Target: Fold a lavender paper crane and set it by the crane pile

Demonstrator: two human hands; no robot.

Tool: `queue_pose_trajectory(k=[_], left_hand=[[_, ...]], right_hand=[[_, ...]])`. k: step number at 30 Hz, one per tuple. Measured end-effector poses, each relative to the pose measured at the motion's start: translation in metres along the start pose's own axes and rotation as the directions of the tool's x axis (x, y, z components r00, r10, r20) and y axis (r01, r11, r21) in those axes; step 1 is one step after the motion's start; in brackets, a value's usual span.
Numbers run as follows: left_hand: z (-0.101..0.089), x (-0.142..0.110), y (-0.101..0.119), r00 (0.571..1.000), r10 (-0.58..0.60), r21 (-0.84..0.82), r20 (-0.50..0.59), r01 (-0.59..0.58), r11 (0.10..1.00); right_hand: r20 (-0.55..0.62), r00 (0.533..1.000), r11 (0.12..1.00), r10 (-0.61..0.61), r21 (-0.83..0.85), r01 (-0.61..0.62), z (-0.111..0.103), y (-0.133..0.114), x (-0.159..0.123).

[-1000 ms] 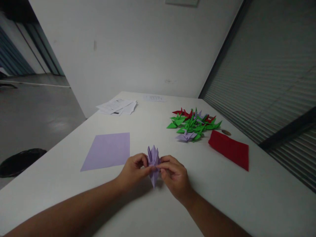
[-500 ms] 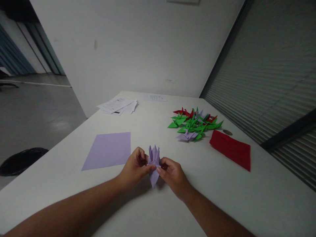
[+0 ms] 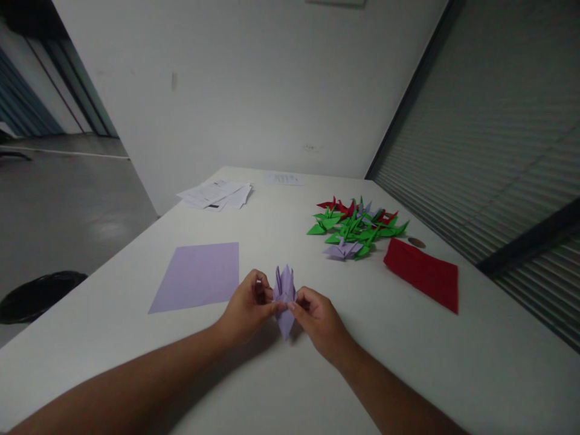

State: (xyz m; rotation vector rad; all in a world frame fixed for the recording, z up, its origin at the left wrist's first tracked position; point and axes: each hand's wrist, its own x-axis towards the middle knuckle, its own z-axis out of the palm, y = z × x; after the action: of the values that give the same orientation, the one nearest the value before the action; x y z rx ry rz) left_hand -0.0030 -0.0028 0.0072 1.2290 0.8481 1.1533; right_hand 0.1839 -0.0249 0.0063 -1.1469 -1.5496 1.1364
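A half-folded lilac paper figure (image 3: 285,293) stands upright between both hands just above the white table (image 3: 281,374), its pointed flaps up and a tip down. My left hand (image 3: 247,308) pinches its left side with thumb and fingers closed. From the other side, my right hand (image 3: 319,320) pinches it the same way. A flat lilac paper sheet (image 3: 198,275) lies just left of the hands.
A pile of several green, red and lilac folded paper cranes (image 3: 357,228) sits at the back right. A red paper sheet (image 3: 423,273) lies right of it, with a small coin-like disc (image 3: 415,243) behind. White printed papers (image 3: 216,194) lie at the far edge. Window blinds (image 3: 498,157) run along the right.
The figure's upper flaps have been pressed closer together, so it looks narrower. Both hands stay pinched on it in nearly the same place.
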Motion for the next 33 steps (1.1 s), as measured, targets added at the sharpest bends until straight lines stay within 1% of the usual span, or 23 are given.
queue_pose_trajectory(k=[4, 9, 12, 15, 17, 21, 24, 27, 33], left_hand=[[0.0, 0.0, 0.0, 1.0, -0.027, 0.014, -0.009, 0.027, 1.0], [-0.002, 0.0, -0.006, 1.0, 0.005, 0.075, 0.004, -0.005, 0.997], [-0.004, 0.0, -0.007, 1.0, 0.026, 0.087, 0.015, -0.028, 0.996], [-0.005, -0.001, -0.005, 0.999, 0.026, 0.08, 0.023, -0.028, 0.996], [-0.005, -0.002, -0.004, 0.999, 0.02, 0.071, 0.035, -0.022, 0.997], [-0.004, -0.003, -0.003, 0.998, 0.027, 0.047, 0.061, -0.03, 0.998], [-0.004, -0.001, -0.004, 0.998, 0.013, 0.019, 0.064, -0.014, 1.0], [-0.004, 0.0, -0.005, 0.998, -0.001, -0.02, 0.065, 0.003, 1.0], [-0.005, 0.001, -0.004, 0.996, 0.034, -0.037, 0.078, -0.031, 0.999]], right_hand=[[-0.032, 0.999, 0.998, -0.012, -0.058, 0.01, -0.001, 0.002, -0.001], [-0.065, 0.998, 0.992, -0.015, -0.128, 0.007, 0.001, 0.0, -0.002], [-0.031, 1.0, 0.997, 0.0, -0.074, -0.002, 0.001, -0.001, -0.001], [0.035, 0.999, 0.999, 0.04, 0.005, -0.04, 0.0, 0.001, 0.001], [0.067, 0.996, 0.998, 0.062, 0.013, -0.063, -0.001, 0.001, 0.001], [0.047, 0.997, 0.997, 0.068, -0.037, -0.066, -0.002, -0.002, 0.0], [0.022, 0.998, 0.995, 0.053, -0.087, -0.051, -0.003, -0.005, -0.001], [0.023, 0.998, 0.99, 0.058, -0.129, -0.055, -0.005, -0.006, 0.0], [0.054, 0.995, 0.994, 0.089, -0.061, -0.086, -0.007, -0.009, 0.001]])
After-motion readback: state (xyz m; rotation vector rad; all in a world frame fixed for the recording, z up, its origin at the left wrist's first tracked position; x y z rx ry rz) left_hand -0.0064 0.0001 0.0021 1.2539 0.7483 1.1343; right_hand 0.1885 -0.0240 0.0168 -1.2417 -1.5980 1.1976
